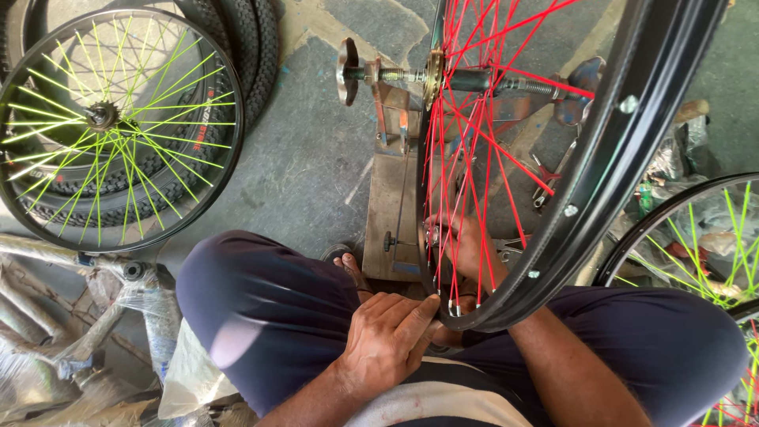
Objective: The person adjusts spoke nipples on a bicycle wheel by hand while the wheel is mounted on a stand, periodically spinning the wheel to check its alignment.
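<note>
A black bicycle rim [609, 158] with red spokes [474, 150] stands upright on a rusty truing stand [393, 198], its hub [466, 79] on the stand's axle. My left hand [387, 336] rests on my thigh with thumb and fingertips touching the rim's lower edge. My right hand [466, 249] reaches inside the wheel behind the spokes, closed on a small metal spoke tool [432, 234] at a spoke near the rim.
A black wheel with yellow-green spokes [118, 126] lies on tyres at the left. Another such wheel [696, 245] stands at the right by cluttered items. Plastic-wrapped bicycle frames [71, 316] lie at lower left. My sandalled foot [344, 265] rests beside the stand.
</note>
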